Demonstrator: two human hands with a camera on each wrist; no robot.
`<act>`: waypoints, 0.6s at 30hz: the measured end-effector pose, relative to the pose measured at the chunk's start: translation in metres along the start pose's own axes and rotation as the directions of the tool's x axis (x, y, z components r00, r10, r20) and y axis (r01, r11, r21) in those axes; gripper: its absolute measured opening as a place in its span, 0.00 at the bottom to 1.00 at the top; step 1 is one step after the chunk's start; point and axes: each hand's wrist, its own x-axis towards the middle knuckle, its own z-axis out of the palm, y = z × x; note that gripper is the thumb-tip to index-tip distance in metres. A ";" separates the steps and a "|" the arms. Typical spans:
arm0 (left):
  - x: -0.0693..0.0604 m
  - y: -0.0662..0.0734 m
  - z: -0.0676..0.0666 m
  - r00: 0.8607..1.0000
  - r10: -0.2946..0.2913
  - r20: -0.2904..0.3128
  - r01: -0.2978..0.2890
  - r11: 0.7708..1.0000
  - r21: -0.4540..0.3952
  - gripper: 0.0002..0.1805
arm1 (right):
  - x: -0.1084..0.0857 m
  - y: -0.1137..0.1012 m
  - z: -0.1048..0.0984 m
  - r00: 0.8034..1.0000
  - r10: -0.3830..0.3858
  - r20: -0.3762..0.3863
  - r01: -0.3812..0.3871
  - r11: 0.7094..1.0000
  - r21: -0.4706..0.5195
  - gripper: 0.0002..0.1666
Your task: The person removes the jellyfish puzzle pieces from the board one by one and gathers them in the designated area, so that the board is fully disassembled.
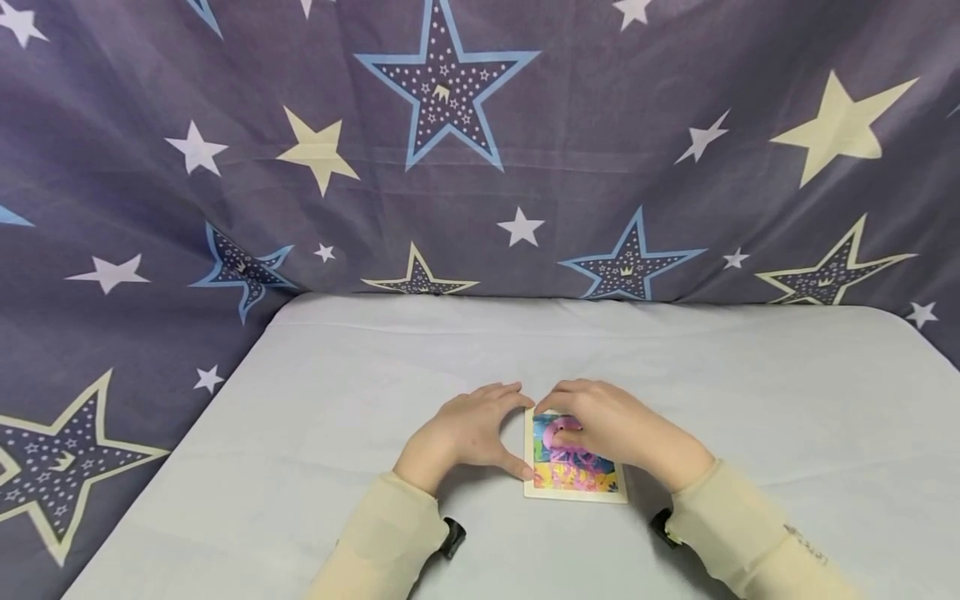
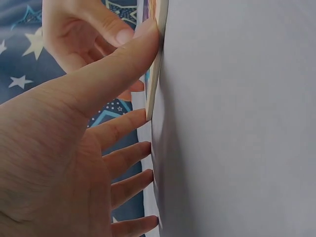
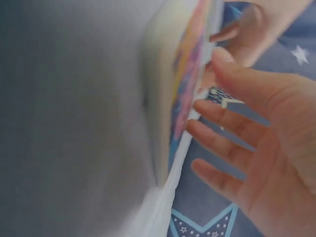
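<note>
A flat square board (image 1: 576, 493) with a cream border and a colourful picture, showing a pink shape over blue and yellow, lies on the white-covered table. My left hand (image 1: 480, 429) is at its left side, thumb on the lower left edge and a fingertip at the upper left corner. In the left wrist view that hand (image 2: 74, 128) has its thumb against the edge of the board (image 2: 156, 74), its other fingers spread. Over the picture is my right hand (image 1: 618, 425), fingers bent above it. The right wrist view shows this hand (image 3: 261, 128) with fingers apart beside the board (image 3: 185, 89); contact is blurred.
A white cloth (image 1: 337, 483) covers the table, which reaches back to a dark curtain (image 1: 480, 200) printed with stars. The curtain also hangs along the left side. Both forearms come in from the front edge, in beige sleeves (image 1: 390, 533) with black straps at the wrists.
</note>
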 end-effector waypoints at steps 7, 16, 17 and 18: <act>0.000 -0.004 0.001 1.000 0.016 -0.005 -0.016 1.000 -0.001 0.50 | 0.004 0.004 -0.003 0.995 -0.095 0.040 0.097 0.993 -0.060 0.18; 0.000 -0.007 0.003 0.999 0.042 0.002 -0.042 0.999 0.007 0.50 | 0.005 0.017 -0.003 0.978 -0.175 0.117 0.188 0.976 -0.112 0.17; 0.000 -0.007 0.003 0.999 0.041 0.002 -0.041 0.999 0.011 0.50 | 0.005 0.018 -0.003 0.974 -0.190 0.125 0.205 0.971 -0.121 0.17; 0.000 -0.007 0.003 0.999 0.040 0.005 -0.040 0.999 0.014 0.50 | 0.006 0.020 -0.003 0.970 -0.206 0.132 0.223 0.966 -0.129 0.17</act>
